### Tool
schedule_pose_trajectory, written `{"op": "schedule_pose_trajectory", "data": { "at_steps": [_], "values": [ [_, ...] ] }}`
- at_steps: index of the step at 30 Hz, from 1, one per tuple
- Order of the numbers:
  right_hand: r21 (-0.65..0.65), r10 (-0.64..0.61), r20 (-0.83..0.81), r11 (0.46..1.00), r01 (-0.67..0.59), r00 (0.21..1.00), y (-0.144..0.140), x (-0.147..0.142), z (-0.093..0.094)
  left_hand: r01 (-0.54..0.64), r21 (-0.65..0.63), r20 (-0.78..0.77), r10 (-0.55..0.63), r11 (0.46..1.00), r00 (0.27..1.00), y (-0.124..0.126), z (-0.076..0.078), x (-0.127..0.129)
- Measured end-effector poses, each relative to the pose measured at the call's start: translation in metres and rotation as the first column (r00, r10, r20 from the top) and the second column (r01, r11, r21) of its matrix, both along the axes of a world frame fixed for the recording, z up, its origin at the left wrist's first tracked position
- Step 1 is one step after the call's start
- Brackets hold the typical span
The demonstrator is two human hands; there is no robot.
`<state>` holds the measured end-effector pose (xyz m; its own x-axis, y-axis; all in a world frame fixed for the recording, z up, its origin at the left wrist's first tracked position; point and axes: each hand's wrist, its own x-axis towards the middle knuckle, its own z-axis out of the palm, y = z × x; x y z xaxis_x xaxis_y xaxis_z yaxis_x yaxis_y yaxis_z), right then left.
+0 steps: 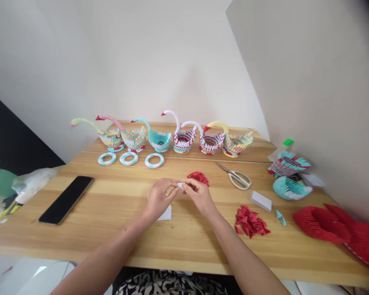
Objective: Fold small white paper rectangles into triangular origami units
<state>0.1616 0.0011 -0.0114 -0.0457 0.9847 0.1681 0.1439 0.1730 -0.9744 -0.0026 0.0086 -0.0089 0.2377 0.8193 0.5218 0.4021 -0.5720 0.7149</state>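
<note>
A small folded piece of white paper is pinched between the fingertips of my left hand and my right hand, above the middle of the wooden table. Under my left wrist lie some white paper slips, partly hidden. Just behind my right hand sits a small pile of red folded paper pieces. A larger heap of red folded pieces lies to the right of my right forearm.
Several paper swans line the back, with white-and-teal rings before them. Scissors and a stack of white paper lie right of centre. A phone lies left. A red paper model occupies the right edge.
</note>
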Motion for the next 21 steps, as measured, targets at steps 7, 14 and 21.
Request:
{"op": "schedule_pose_trajectory", "data": {
  "at_steps": [7,14,21],
  "values": [
    [0.002,0.021,-0.01,1.0,-0.021,1.0,0.0017,0.0011,-0.0077,0.009,-0.215,0.118,0.016,0.977,0.993,-0.0014,0.0047,0.0002],
    [-0.015,0.02,-0.005,1.0,-0.02,1.0,0.0015,0.0006,-0.0081,0.027,-0.247,0.118,0.003,0.969,0.993,-0.0029,0.0042,0.0017],
    [-0.013,0.016,0.016,1.0,-0.016,1.0,0.0009,0.0012,-0.0075,0.021,-0.235,0.101,0.002,0.972,0.995,-0.0026,0.0009,0.0018]
  ]
}}
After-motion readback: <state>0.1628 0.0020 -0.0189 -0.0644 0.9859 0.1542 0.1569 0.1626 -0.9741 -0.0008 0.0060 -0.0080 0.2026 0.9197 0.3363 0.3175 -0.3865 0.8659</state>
